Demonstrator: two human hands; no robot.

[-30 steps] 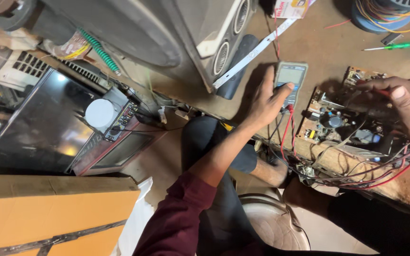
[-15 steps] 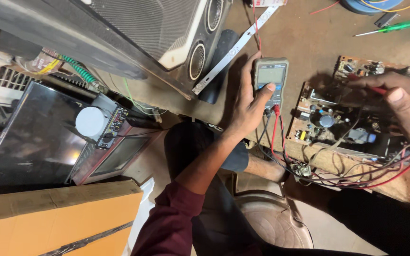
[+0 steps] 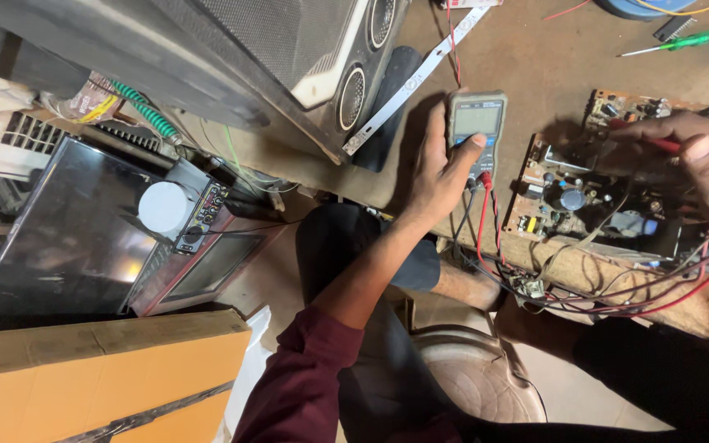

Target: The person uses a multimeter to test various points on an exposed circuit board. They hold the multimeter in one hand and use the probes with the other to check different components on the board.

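Left hand (image 3: 432, 176) resting on grey handheld multimeter (image 3: 475, 123) lying on brown bench, thumb pressing its face. Right hand (image 3: 703, 168) pinching red probe (image 3: 658, 144) over green circuit board (image 3: 584, 201). Orange cardboard box (image 3: 100, 377) sitting lower left.

The left hand (image 3: 436, 168) reaches forward on a nearly straight arm in a maroon sleeve, palm down, fingers spread, thumb pressed forward. The right hand (image 3: 699, 164) comes in from the right, fingers curled together in a pinch, knuckles up.
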